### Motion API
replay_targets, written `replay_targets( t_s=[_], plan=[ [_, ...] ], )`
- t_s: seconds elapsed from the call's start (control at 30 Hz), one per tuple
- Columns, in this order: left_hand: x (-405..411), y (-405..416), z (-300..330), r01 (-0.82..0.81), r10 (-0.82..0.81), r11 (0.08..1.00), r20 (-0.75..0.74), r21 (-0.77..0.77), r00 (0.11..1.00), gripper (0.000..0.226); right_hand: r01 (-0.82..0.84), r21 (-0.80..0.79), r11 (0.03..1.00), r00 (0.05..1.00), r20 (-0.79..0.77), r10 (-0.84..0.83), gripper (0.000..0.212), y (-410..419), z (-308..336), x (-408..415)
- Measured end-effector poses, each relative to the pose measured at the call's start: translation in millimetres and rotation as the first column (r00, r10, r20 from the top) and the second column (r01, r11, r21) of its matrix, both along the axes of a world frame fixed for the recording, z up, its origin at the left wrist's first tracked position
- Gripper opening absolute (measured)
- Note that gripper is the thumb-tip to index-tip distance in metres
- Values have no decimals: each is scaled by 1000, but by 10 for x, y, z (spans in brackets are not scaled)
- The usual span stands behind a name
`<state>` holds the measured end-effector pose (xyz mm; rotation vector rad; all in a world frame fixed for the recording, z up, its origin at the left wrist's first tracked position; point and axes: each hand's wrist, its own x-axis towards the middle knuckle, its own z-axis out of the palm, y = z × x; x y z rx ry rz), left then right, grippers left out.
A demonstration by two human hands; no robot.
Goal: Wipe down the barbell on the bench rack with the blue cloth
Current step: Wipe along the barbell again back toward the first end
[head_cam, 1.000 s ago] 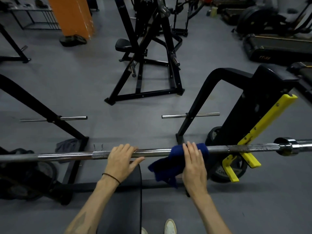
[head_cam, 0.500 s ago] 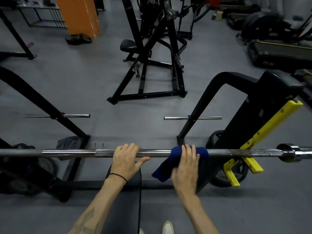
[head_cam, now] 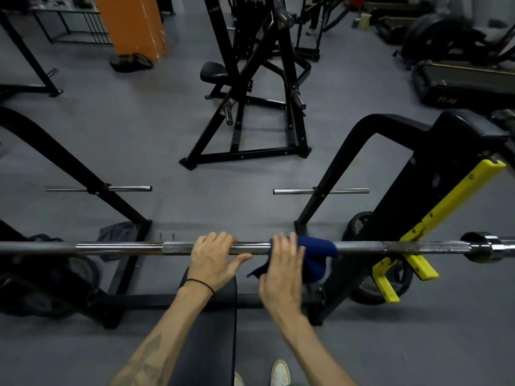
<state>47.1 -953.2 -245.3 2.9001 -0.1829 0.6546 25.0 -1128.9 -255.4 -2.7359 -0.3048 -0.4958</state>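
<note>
Head view: one barbell (head_cam: 122,247), left hand (head_cam: 213,259) gripping it, right hand (head_cam: 281,274) flat on one blue cloth (head_cam: 317,250).

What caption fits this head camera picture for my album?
Right hand presses the blue cloth on the racked barbell while the left hand grips it.
</note>
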Motion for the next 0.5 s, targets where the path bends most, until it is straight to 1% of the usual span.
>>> replay_targets(
  t_s=[0.07,0.1,0.13,0.2,0.27,0.37,0.4,0.43,0.5],
  plan=[
    [-2,4,6,0,0,1000,-13,-1,1000,53,-197,-67,978,980,17,198,104,-3,7,10],
    [1,2,25,-1,1,1000,-23,1,1000,54,-255,-92,962,966,12,257,105,-121,31,55],
    [4,1,42,-1,1,1000,-37,-2,999,55,-281,-99,955,959,3,283,104,-274,45,104],
    [-3,2,62,2,-3,1000,-55,-7,999,55,-225,-80,971,974,20,227,97,-618,42,163],
    [-14,9,59,-6,7,1000,-74,6,997,53,-89,-46,995,996,27,90,95,-834,16,147],
    [-10,4,68,-11,12,1000,-106,8,994,51,114,37,993,993,-16,-113,95,-537,1,77],
    [-18,2,66,-7,7,1000,-106,7,994,52,133,57,989,991,-35,-131,95,-332,-2,43],
    [-25,1,65,-6,6,1000,-98,7,995,53,86,52,995,996,-40,-84,96,-132,5,14],
    [-36,15,58,3,-2,1000,-85,1,996,53,-127,-49,991,992,-11,127,97,77,-18,-46]
  ],
)
